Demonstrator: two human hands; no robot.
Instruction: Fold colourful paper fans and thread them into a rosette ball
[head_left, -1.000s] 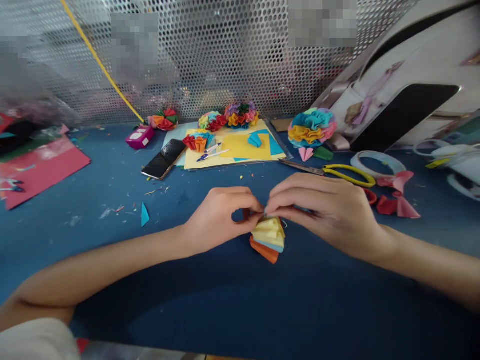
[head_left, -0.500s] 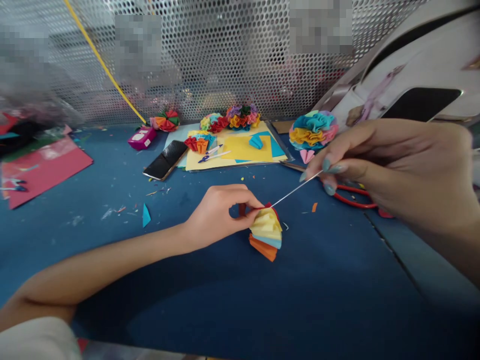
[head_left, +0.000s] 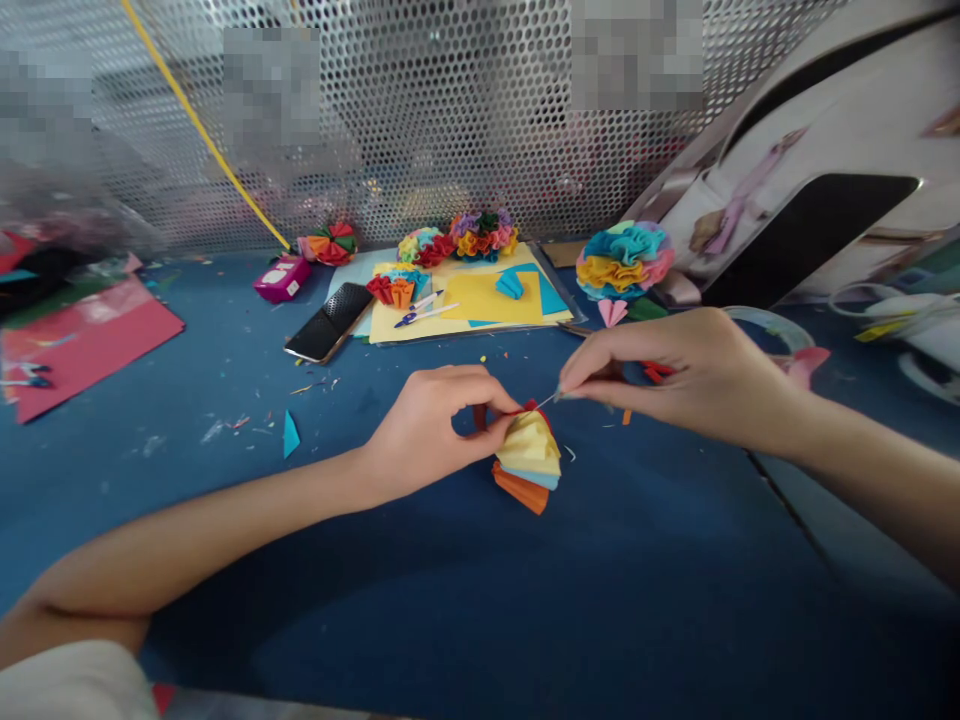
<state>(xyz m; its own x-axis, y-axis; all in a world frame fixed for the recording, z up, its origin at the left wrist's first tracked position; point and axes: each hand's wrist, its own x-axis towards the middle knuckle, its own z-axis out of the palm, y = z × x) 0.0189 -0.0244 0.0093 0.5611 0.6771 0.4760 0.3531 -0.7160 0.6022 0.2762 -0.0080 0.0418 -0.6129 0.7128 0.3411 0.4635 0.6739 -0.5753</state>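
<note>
Just below the centre of the frame, the left hand (head_left: 427, 425) pinches the pleated paper (head_left: 531, 450) at its upper tip. The right hand (head_left: 686, 378), farther right half a second ago, has come back close, fingertips closed on the white thread (head_left: 547, 400), whose visible stretch is now much shorter.

A black-screened smartphone (head_left: 328, 322) lies aslant on the blue table (head_left: 637, 570), between a small magenta box (head_left: 282, 280) and 2 blue-and-white pens (head_left: 406, 319); a yellow cord (head_left: 202, 125) slants across the perforated metal panel (head_left: 435, 130) behind, and a white backpack (head_left: 847, 120) stands at the right
</note>
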